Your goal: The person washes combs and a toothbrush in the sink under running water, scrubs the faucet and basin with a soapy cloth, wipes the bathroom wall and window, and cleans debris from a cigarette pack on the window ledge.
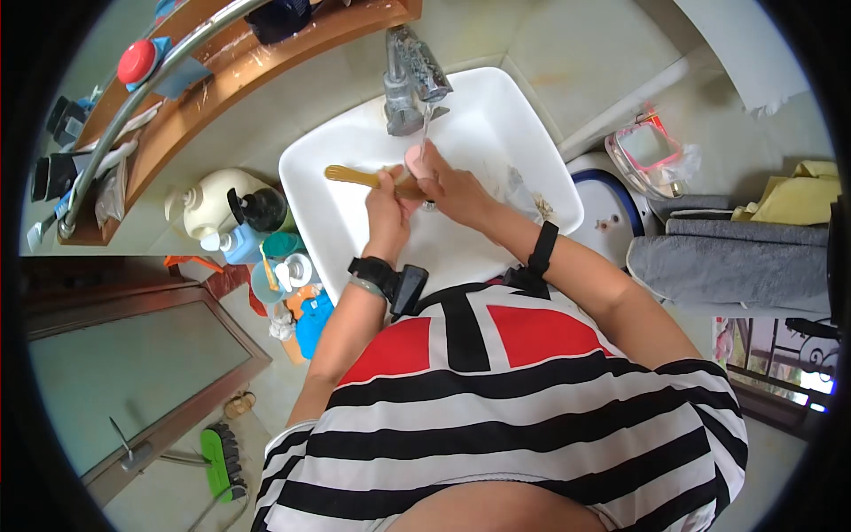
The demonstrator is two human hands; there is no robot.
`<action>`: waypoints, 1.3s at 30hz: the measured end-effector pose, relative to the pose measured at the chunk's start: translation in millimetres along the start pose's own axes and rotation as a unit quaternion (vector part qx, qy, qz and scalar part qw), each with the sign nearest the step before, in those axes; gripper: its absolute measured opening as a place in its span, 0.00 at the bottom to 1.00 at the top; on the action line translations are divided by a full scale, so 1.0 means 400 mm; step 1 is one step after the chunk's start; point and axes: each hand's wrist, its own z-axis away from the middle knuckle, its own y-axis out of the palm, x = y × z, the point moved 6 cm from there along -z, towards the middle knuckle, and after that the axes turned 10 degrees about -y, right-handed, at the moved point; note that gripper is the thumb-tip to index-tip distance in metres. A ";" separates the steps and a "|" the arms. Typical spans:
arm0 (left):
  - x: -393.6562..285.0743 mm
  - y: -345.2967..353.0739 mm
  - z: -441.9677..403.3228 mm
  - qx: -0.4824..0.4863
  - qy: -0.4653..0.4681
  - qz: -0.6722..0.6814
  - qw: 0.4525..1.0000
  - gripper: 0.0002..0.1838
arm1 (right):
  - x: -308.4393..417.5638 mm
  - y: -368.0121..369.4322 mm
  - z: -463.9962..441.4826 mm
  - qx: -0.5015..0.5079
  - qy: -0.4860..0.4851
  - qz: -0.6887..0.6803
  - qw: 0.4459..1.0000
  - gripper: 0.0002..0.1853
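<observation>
Pale wall tiles (554,44) back the white sink (487,97); past its left edge, a wooden shelf (168,146) and glass-panelled door (142,346); past its right, a bright barred window (784,363).

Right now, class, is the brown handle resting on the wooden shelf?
No, the left hand grips the brown handle over the white sink.

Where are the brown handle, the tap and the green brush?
Brown handle (353,176), head view: its uncovered length.
Tap (399,95), head view: its metal body.
Green brush (215,462), head view: its green back.
</observation>
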 end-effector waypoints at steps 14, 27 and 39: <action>-0.031 0.015 -0.022 0.016 -0.025 0.111 0.993 0.28 | 0.062 0.000 0.013 0.075 0.018 -0.071 0.994 0.36; -0.035 0.037 0.011 -0.002 -0.035 -0.106 0.994 0.29 | 0.020 -0.049 -0.008 0.088 -0.015 0.021 0.996 0.33; -0.014 0.037 -0.006 0.003 -0.067 -0.063 0.996 0.29 | 0.058 -0.045 0.007 0.102 -0.015 0.067 0.992 0.33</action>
